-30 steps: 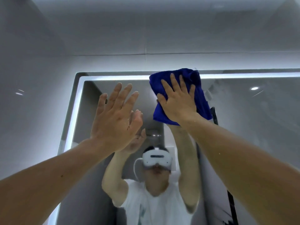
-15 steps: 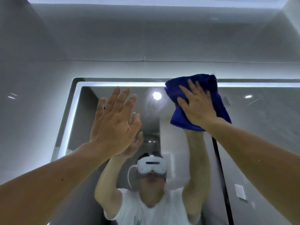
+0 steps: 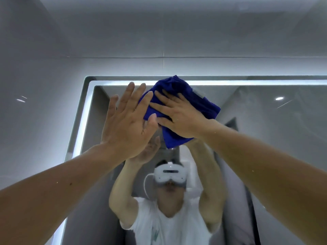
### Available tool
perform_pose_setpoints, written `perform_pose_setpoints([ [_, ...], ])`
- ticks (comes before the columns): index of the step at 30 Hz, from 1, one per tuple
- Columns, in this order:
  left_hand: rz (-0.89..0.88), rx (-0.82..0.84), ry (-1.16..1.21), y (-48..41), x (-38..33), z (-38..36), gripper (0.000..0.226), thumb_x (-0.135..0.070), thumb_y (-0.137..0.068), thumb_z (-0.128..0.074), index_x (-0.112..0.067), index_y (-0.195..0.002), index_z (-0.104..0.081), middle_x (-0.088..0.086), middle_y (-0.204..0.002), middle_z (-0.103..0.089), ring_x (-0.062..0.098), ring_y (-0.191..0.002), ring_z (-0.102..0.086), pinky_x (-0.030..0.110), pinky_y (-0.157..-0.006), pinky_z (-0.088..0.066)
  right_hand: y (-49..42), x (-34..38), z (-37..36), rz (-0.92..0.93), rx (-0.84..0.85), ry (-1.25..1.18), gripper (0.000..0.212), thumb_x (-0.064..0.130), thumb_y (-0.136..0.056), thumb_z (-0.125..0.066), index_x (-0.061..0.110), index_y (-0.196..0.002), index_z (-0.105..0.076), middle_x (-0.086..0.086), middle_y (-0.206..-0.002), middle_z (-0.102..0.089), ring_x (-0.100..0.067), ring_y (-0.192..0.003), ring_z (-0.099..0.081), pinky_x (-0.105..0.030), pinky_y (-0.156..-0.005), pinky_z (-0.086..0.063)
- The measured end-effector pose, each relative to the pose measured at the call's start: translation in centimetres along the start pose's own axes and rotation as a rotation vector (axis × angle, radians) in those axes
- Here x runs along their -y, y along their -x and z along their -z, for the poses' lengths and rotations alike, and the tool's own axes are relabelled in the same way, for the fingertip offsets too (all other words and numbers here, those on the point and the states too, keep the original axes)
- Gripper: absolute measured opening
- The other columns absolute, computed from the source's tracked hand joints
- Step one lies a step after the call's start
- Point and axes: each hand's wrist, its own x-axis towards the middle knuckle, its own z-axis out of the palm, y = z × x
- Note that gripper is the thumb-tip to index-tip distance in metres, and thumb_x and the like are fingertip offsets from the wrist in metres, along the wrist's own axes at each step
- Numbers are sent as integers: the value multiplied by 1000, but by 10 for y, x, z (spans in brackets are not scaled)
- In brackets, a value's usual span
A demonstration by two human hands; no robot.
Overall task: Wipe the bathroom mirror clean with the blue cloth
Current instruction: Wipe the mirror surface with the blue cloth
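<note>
The bathroom mirror (image 3: 276, 131) fills the lower middle and right of the view, with a lit strip along its top and left edges. My right hand (image 3: 178, 117) presses the folded blue cloth (image 3: 203, 103) flat against the glass just under the mirror's top edge. My left hand (image 3: 126, 124) is raised beside it, palm forward, fingers straight and apart, holding nothing; its fingertips overlap the cloth's left edge. Whether the palm touches the glass I cannot tell. The mirror reflects a person in a white shirt with both arms up.
Grey tiled wall (image 3: 159, 41) rises above the mirror and runs down its left side. The mirror's rounded top left corner (image 3: 88, 82) lies just left of my left hand. Ceiling spotlights glint in the glass at right (image 3: 279, 98).
My right hand has slid the cloth leftward along the mirror's top edge, after going right half a second earlier. The cloth now meets my left hand's fingers. The left hand has barely moved.
</note>
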Motion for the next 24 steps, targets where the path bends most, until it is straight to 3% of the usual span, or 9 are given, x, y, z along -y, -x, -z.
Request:
perform_pose_setpoints([
  [5, 16, 20, 13, 10, 0, 2, 69, -51, -94, -12, -20, -154, -25, 1, -164, -12, 17, -152, 0, 49, -122, -3, 99, 32, -17, 225, 97, -11, 51, 41, -102, -42, 31, -152, -33, 4, -163, -17, -20, -152, -8, -45, -122, -1],
  [8, 29, 10, 39, 18, -5, 1, 67, -49, -94, -17, -19, -153, -28, 1, -164, -16, 17, -152, -2, 49, -121, -4, 151, 43, -35, 297, 124, 26, 55, 43, -100, -45, 35, -153, -29, 6, -164, -14, -18, -152, -5, -49, -122, -7],
  [12, 20, 43, 42, 37, -11, -1, 64, -46, -96, -19, -19, -153, -29, 2, -163, -18, 18, -152, -4, 52, -121, -8, 163, 38, -36, 386, 116, 73, 54, 45, -101, -44, 34, -152, -30, 5, -163, -17, -19, -152, -7, -49, -122, -10],
  [14, -5, 57, 7, 46, -10, -3, 62, -45, -97, -21, -18, -152, -31, 4, -163, -20, 20, -152, -7, 53, -120, -11, 143, 26, -28, 294, 94, 104, 54, 48, -101, -38, 36, -153, -27, 6, -163, -15, -20, -152, -9, -47, -122, -7],
  [17, 11, 65, -9, 54, -6, -4, 61, -44, -98, -22, -18, -152, -30, 4, -162, -21, 21, -152, -9, 52, -121, -12, 101, 14, -19, -176, -8, 27, 58, 55, -100, -24, 38, -154, -15, 6, -165, -5, -21, -152, -5, -46, -120, 3],
  [19, 18, 55, 6, 60, -6, -4, 61, -43, -97, -21, -17, -152, -29, 5, -162, -22, 22, -151, -10, 51, -120, -11, 81, 20, -21, -385, -43, 20, 61, 57, -97, -17, 40, -155, -10, 5, -165, 1, -18, -152, 5, -43, -117, 11],
  [21, 10, 60, -4, 67, -7, -4, 62, -42, -97, -21, -16, -152, -29, 6, -162, -22, 22, -151, -9, 51, -120, -11, 78, 30, -26, -396, -58, 12, 60, 56, -97, -17, 39, -155, -11, 4, -165, 0, -19, -152, 4, -44, -117, 10],
  [24, 24, 80, -9, 76, -7, -6, 62, -44, -98, -18, -19, -154, -26, 3, -163, -18, 19, -152, -5, 47, -121, -6, 103, 48, -32, -240, -61, 25, 57, 54, -100, -25, 39, -154, -18, 3, -165, -7, -22, -151, -7, -47, -118, 3],
])
